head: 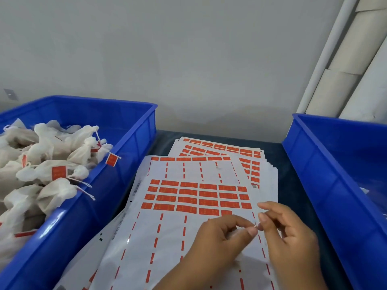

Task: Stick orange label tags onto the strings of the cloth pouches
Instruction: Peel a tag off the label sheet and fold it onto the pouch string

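Pouches [48, 164] of thin white cloth lay heaped in the blue plastic bin [134, 130] on the left, soft and lumpy, each cinched at the neck with a white string. Several already carried a small orange tag [111, 159] folded over the string like a flag, so part of the work looked done; whether every pouch in the heap was tagged could not be told.

Between the bins a stack of glossy white label sheets [188, 206] lay fanned on the dark table. The top sheet kept a few rows of flat orange rectangles in its middle, while the bands above and below were stripped to bare backing with orange dashes, so plenty of tags seemed used and some remained.

Over the sheet's lower right, the left hand [217, 237] and right hand [291, 233] met fingertip to fingertip, both pinching one tiny pale sliver with an orange edge, likely a peeled tag. No pouch was in either hand.

A second blue bin [326, 164] stood at the right, its contents mostly out of view.
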The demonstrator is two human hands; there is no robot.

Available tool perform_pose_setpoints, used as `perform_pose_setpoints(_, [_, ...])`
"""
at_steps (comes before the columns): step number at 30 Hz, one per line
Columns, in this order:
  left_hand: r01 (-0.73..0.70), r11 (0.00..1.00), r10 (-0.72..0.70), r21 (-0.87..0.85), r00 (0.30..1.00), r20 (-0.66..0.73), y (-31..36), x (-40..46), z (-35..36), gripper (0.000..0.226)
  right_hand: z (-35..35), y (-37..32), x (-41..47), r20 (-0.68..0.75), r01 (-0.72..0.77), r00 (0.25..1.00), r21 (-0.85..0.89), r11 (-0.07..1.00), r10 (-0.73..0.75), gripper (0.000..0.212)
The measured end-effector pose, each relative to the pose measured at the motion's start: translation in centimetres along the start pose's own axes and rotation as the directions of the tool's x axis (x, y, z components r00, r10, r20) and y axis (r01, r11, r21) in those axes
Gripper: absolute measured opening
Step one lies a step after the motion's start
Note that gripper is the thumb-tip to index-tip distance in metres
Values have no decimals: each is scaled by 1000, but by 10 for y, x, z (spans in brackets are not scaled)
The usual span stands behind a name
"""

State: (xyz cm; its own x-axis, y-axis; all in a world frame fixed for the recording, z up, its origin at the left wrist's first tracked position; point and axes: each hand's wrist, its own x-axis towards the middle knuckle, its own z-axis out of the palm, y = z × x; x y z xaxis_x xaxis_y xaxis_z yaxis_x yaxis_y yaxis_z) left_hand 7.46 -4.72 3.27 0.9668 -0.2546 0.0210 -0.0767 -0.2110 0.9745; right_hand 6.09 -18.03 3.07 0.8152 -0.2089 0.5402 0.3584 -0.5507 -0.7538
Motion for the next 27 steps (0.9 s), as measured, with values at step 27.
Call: perform_pose_setpoints(27, [219,817,-99,-534,965,243,0,3,-13,13,4,25,10,-186,-222,945,239,945,269,9])
